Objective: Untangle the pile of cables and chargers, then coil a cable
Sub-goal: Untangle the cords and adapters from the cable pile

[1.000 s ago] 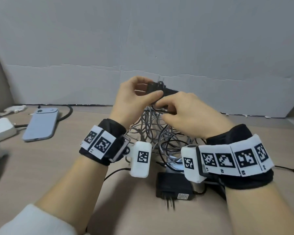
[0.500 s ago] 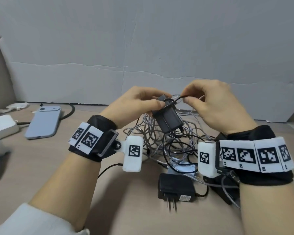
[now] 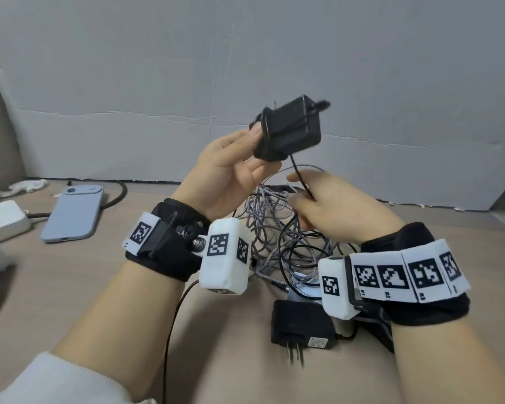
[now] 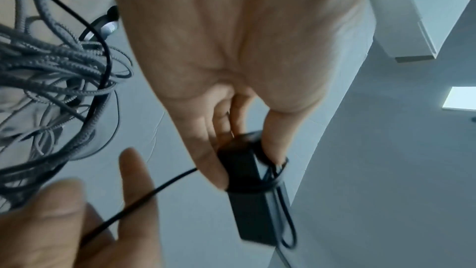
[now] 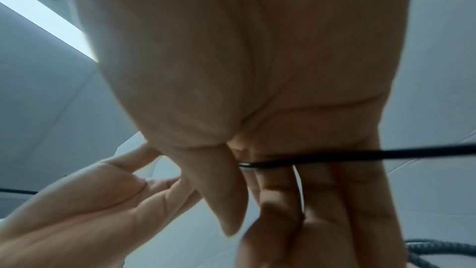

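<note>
Nearest, black plug-in adapter [image 3: 301, 323] flat on wooden tabletop [image 3: 70, 287], prongs toward viewer. Beyond, tangled grey and black cables [image 3: 277, 234] heaped. Right hand [image 3: 330, 205] apparently pinching thin black cord [image 3: 299, 176], blurred. Left hand [image 3: 231, 167] raised, gripping black charger [image 3: 289, 131], cord looped around it. Phone [image 3: 73, 212] far left.

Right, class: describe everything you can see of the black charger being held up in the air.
The black charger is a matte, boxy plastic adapter, blurred by motion. The left hand holds it above the cable pile, pinched at one end between thumb and fingers. A thin black cable is looped round its body and runs down from it to the right hand, which holds it. Its prongs cannot be made out.
</note>
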The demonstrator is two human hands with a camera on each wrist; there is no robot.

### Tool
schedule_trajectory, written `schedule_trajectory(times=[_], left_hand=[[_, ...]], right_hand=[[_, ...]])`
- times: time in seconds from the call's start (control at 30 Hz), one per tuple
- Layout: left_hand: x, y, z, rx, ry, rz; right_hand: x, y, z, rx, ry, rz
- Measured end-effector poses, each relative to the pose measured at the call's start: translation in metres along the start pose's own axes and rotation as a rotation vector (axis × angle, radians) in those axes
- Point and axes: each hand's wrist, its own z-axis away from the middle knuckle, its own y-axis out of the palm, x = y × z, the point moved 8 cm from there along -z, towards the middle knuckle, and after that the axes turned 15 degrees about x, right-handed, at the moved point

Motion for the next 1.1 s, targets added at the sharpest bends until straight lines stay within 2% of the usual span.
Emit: schedule_trajectory(times=[0.1,0.2,0.3,0.53,0.67,0.77,0.9,1.1], left_hand=[[-0.002,-0.016,0.002,-0.17,0.047,-0.052],[-0.004,-0.031,0.008,-0.347,0.065,-0.278],[-0.007,-0.037,0.012,-0.41,0.032,-0.532],[-0.013,-0.024,0.007,-0.265,-0.063,-0.863],[-0.007,-0.017,0.007,-0.13,-0.173,-0.906],[-0.003,-0.01,0.008,-0.036,-0.228,-0.85],[0.005,-0.006,0.01,0.017,-0.243,-0.66],[0.008,-0.003,0.009,0.049,-0.189,-0.381]], right_hand=[[0.003,0.012,-0.004,0.071,0.036,0.139],[0.011,0.016,-0.003,0.096,0.013,0.149],[0.019,0.006,0.003,0.02,-0.024,0.14],[0.02,-0.037,0.019,-0.364,-0.161,-0.069],[0.016,-0.049,0.03,-0.479,-0.214,-0.114],[0.011,-0.054,0.029,-0.498,-0.216,-0.088],[-0.001,-0.054,0.025,-0.486,-0.167,-0.069],[-0.008,-0.036,0.01,-0.296,-0.112,-0.064]])
